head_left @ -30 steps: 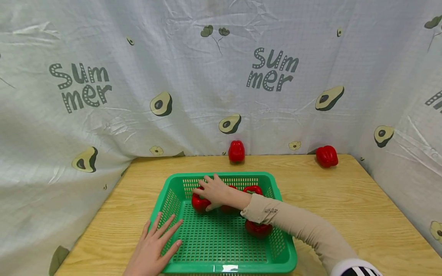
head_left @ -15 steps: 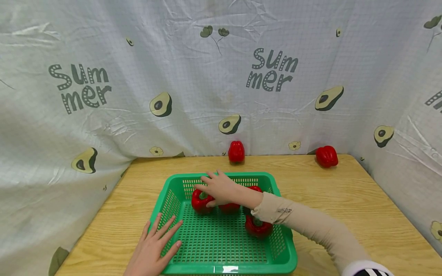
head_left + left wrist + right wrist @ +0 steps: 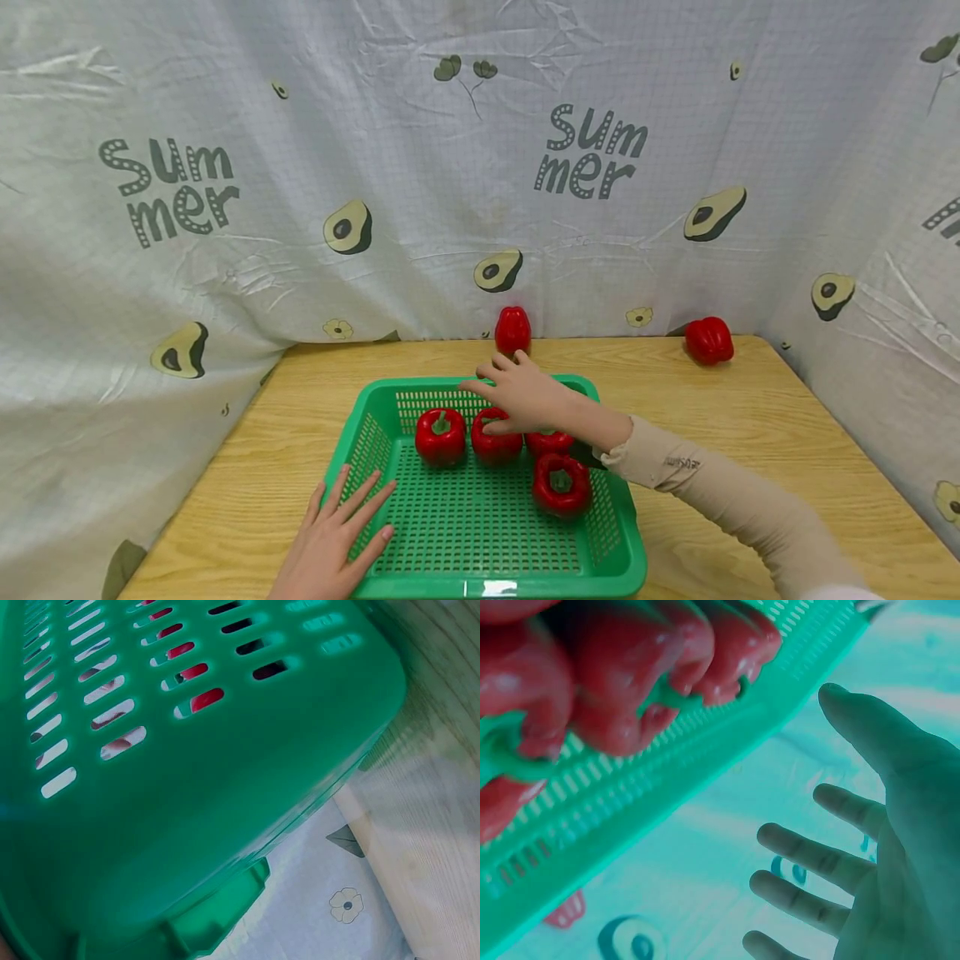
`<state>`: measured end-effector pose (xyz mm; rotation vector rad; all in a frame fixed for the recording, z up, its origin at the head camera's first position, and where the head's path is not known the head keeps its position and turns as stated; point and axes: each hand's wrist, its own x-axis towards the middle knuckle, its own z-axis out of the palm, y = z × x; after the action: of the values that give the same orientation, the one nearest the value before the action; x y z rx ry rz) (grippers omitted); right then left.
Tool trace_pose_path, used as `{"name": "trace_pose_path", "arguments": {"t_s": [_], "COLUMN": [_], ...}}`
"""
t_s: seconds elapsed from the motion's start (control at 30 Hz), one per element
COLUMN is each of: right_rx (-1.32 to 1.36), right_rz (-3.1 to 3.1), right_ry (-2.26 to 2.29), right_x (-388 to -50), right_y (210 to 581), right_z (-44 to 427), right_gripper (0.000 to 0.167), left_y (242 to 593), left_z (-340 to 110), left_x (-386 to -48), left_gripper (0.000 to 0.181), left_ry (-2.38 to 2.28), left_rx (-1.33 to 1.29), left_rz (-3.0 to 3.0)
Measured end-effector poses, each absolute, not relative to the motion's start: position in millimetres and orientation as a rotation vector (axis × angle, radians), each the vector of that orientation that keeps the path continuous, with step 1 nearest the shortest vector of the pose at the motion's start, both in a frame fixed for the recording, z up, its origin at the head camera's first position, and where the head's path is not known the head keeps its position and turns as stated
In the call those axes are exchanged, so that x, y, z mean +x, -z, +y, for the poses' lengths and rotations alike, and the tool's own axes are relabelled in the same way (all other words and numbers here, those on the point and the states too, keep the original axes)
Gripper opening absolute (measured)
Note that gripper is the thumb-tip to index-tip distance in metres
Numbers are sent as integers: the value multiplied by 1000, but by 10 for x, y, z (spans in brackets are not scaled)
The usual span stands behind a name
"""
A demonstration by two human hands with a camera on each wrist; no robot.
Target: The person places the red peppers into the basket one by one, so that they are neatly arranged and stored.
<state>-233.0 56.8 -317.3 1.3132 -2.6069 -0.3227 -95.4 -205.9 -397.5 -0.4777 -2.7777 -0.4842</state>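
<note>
Seeing inside a green rectangular basket of perforated plastic [image 3: 420, 588] four glossy red bell peppers, three in a row near the far wall and one nearer. Counting this row from left to right: first a fully visible left pepper [image 3: 441, 438] with its green stem up, then a middle pepper [image 3: 498, 450], partly covered by a thumb, then a right pepper [image 3: 547, 443], partly hidden behind a wrist. Close to this last one, toward the right wall, noticing also a near pepper [image 3: 562, 487], with its stem toward the head camera.

Above the far part of the basket, finding a bare right hand [image 3: 528, 395], with fingers spread and gripping nothing; in the right wrist view, appearing apart from the peppers. Behind this hand, following the arm to the right in a beige sleeve [image 3: 731, 490].

At the near left corner of the basket, finding a bare left hand [image 3: 330, 529], with straight, spread fingers over the left rim, not curled around it. Impossible to tell how firmly pressing.

Going farther, seeing on a light wooden table [image 3: 240, 500] a far middle pepper [image 3: 513, 327] beyond the basket and a far right pepper [image 3: 709, 340], both red, both close to a whitish cloth [image 3: 420, 142] with avocado and "summer" prints.
</note>
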Motion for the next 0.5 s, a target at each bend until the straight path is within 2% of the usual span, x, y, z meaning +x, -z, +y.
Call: {"name": "trace_pose_path", "arguments": {"t_s": [0.5], "right_rx": [1098], "right_rz": [-2693], "right_ry": [83], "right_x": [-2405], "right_y": [3177], "right_z": [1347], "right_gripper": [57], "left_y": [3958], "left_z": [-2058], "left_x": [-951], "left_gripper": [46], "left_ry": [486], "left_rx": [-464], "left_rz": [-2803]}}
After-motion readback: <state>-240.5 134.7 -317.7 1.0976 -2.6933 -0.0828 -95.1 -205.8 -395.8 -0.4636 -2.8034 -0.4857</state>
